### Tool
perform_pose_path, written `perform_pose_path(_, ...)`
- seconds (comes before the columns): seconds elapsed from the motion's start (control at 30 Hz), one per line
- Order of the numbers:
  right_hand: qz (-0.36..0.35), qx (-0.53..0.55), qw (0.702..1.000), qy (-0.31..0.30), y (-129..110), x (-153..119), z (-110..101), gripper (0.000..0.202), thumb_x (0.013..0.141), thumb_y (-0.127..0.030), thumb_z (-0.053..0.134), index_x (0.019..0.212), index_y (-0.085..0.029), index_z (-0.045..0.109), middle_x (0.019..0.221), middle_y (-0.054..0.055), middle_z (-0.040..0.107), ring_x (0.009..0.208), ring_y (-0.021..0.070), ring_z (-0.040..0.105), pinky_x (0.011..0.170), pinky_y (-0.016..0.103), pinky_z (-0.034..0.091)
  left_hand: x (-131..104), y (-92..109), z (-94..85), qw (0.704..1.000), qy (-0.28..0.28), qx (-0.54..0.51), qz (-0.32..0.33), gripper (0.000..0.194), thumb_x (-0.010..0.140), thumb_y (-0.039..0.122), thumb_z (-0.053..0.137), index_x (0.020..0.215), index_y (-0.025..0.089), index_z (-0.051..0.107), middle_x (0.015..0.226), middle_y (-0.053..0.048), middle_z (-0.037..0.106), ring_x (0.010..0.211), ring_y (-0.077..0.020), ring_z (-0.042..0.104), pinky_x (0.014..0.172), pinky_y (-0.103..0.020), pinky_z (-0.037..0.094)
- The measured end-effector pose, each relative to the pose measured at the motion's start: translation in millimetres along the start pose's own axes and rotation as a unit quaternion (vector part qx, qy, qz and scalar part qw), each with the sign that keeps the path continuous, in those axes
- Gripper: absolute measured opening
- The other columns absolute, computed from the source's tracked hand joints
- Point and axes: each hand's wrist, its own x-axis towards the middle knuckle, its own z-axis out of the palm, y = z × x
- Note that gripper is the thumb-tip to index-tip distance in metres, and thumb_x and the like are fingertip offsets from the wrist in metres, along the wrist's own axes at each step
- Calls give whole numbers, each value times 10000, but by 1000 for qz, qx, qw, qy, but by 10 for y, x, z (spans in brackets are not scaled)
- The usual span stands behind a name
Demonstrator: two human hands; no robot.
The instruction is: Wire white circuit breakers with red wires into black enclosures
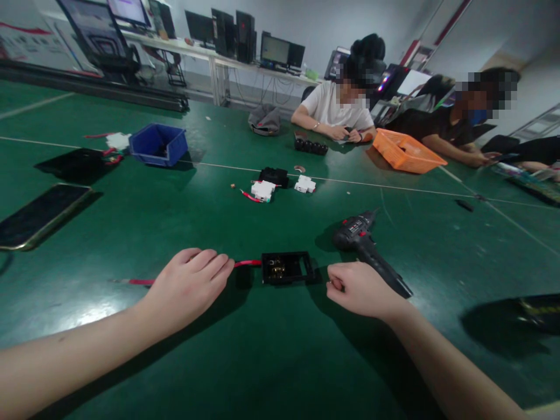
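Observation:
My left hand (192,277) is closed round a red wire (248,263), whose bare end sticks out on the far side of the hand. The wire runs into the left end of a small black plastic housing (286,269) with brass-coloured metal parts inside, lying on the green table. To the right of the housing, and apart from it, my right hand (361,290) is curled with thumb and fingertips together. Whatever it pinches is too small to make out. Just behind that hand lies a black electric screwdriver (367,248), its bit pointing away.
Beyond the housing are white modules (263,191) with a red wire. A blue bin (158,144) and a phone (44,214) are on the left. An orange basket (406,150) stands at the back right, near two seated people. A dark object (540,312) lies far right.

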Motion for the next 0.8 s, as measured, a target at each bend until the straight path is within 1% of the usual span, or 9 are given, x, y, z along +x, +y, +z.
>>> perform_pose_path(0.1, 1, 17, 1000, -8, 13, -5, -1, 180, 804, -184, 575, 652, -203, 480, 655, -8, 624, 610, 145, 568, 603, 291, 257, -2, 0, 11, 1000, 1, 9, 1, 263, 931, 96, 526, 1094, 162, 721, 1034, -80, 722, 932, -236, 650, 789, -417, 508)
perform_pose_path(0.17, 4, 24, 1000, -11, 9, -6, -9, 169, 812, -181, 569, 661, -203, 496, 662, -7, 633, 615, 149, 576, 607, 289, 264, 1, -1, 15, 1000, 0, 20, 7, 261, 931, 97, 524, 1094, 147, 721, 1024, -80, 721, 914, -235, 646, 779, -422, 512)
perform_pose_path(0.27, 9, 29, 999, -11, -5, 5, -21, 142, 851, -175, 542, 713, -204, 524, 696, 2, 649, 627, 155, 590, 604, 287, 274, 4, -1, 16, 1000, 3, 21, 10, 248, 939, 116, 533, 1102, 133, 720, 1026, -76, 720, 922, -237, 643, 788, -428, 508)
perform_pose_path(0.4, 24, 31, 999, -7, -10, 34, -10, 122, 940, -173, 463, 853, -201, 544, 741, 19, 662, 635, 165, 611, 592, 286, 284, 2, 2, 13, 1000, 6, 18, 7, 243, 941, 111, 534, 1093, 134, 721, 1007, -72, 721, 906, -234, 638, 789, -422, 494)
perform_pose_path(0.5, 25, 30, 999, -9, 2, 43, 25, 123, 961, -183, 446, 873, -202, 529, 729, 20, 652, 625, 170, 614, 579, 287, 284, 8, 3, 3, 1000, 7, 20, 11, 235, 939, 107, 539, 1086, 132, 721, 1002, -78, 720, 903, -238, 638, 793, -422, 486)
perform_pose_path(0.57, 25, 27, 999, 3, 11, 45, 62, 95, 965, -195, 444, 917, -202, 526, 689, 4, 626, 594, 169, 597, 569, 288, 281, 17, 2, -3, 1000, 5, 22, 13, 234, 937, 104, 544, 1091, 131, 718, 1014, -82, 720, 912, -241, 639, 796, -422, 485)
perform_pose_path(0.63, 30, 33, 999, 30, 20, 49, 108, 83, 965, -213, 453, 1006, -197, 523, 647, -22, 588, 560, 166, 572, 556, 288, 280, 25, 1, -6, 1000, 2, 22, 12, 236, 939, 103, 542, 1093, 139, 717, 1016, -82, 722, 915, -240, 641, 797, -416, 483)
perform_pose_path(0.7, 34, 49, 997, 57, 32, 57, 152, 151, 959, -244, 485, 1096, -189, 519, 656, -36, 577, 553, 159, 562, 548, 284, 286, 25, 0, -4, 1000, -2, 22, 10, 237, 945, 107, 536, 1091, 149, 718, 1011, -80, 726, 915, -237, 642, 799, -410, 480)
perform_pose_path(0.8, 31, 65, 994, 80, 51, 70, 203, 251, 955, -310, 541, 1180, -199, 541, 731, -33, 605, 578, 146, 577, 556, 275, 312, 10, -1, 7, 1000, -6, 17, 8, 231, 957, 134, 538, 1102, 148, 718, 1027, -84, 731, 929, -243, 646, 804, -413, 475)
